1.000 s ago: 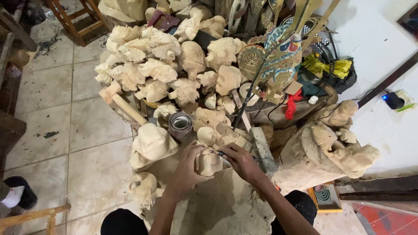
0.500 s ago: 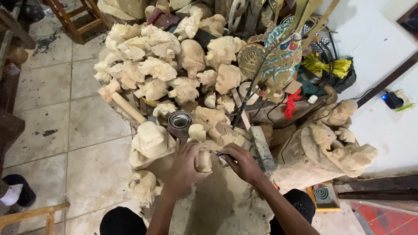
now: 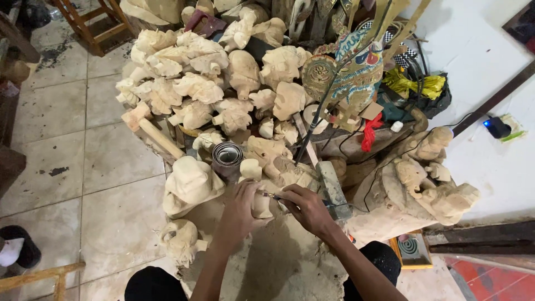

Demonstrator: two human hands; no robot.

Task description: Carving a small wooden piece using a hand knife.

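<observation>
2 hands (image 3: 245, 203) grip 1 carving (image 3: 261, 205)

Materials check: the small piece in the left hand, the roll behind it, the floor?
Small carved piece held by the left hand: looks like pale raw wood, matte and unpainted, same tone as the pile of carvings. Roll: coiled dark sheet with a grey edge, possibly sandpaper; hard to tell. Floor: glazed-looking beige tiles with grout lines, dusty and stained.
</observation>
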